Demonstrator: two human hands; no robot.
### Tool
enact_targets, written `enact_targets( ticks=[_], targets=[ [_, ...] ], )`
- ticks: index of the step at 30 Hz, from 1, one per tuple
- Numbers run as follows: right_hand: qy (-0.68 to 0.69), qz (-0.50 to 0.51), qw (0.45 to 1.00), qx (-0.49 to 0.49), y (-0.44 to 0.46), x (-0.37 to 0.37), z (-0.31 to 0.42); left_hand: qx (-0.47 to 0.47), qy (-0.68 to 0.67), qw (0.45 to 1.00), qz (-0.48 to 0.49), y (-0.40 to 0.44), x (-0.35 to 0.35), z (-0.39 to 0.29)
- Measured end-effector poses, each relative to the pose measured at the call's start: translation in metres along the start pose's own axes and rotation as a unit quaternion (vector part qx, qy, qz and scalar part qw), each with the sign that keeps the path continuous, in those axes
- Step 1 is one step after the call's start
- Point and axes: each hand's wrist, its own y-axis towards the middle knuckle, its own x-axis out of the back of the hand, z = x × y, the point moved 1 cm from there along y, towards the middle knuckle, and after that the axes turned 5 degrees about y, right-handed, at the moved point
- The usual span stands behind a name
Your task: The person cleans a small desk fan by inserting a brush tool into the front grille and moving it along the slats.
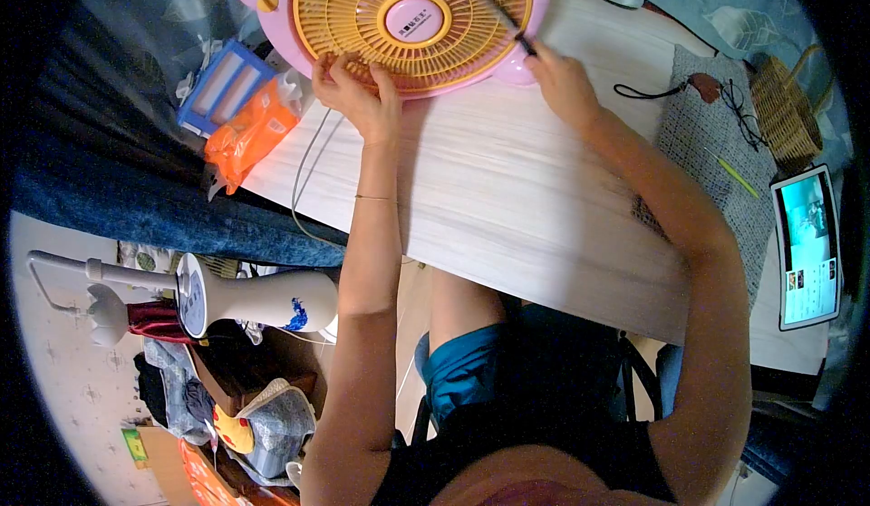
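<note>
A pink electric fan (412,19) with a round yellow grille (349,26) lies face up at the far edge of the view, its top cut off. My left hand (358,98) has its fingers curled at the grille's near left edge, gripping the fan there. In my right hand (562,80) is a long thin tool (489,3) with a black handle. Its slim greyish end lies slantwise over the right side of the grille. Whether this end has bristles, I cannot tell.
On the left are an orange packet (254,130) and a blue-framed box (225,87). A cord (297,180) hangs over the table edge. To the right, a grey mat (702,125) holds glasses and a green pen-like stick, beside a wicker basket (787,112) and a lit tablet (807,248).
</note>
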Motion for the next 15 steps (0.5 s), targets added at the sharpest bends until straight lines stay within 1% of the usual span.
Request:
enact_targets(
  ticks=[1,4,7,10,13,15],
  targets=[
    [0.011,-0.023,0.999,-0.033,0.004,0.003,-0.004,-0.009,-0.003,1.0,0.004,0.0,0.001,0.0],
    [0.055,-0.035,0.998,-0.003,0.007,-0.002,-0.021,-0.019,-0.006,1.0,0.006,0.002,0.001,0.0],
    [0.069,-0.016,0.997,0.019,0.002,-0.005,-0.014,-0.005,-0.02,1.0,0.001,0.003,0.001,-0.002],
    [-0.014,0.051,0.998,0.015,-0.003,-0.005,-0.004,0.002,-0.023,1.0,0.004,0.003,0.004,-0.005],
    [-0.08,0.1,0.987,0.102,-0.011,-0.015,-0.004,-0.002,-0.012,1.0,0.009,0.003,0.003,-0.003],
    [-0.13,0.131,0.976,0.114,-0.011,-0.017,0.0,0.0,-0.009,1.0,0.01,0.003,0.003,-0.003]
  ],
)
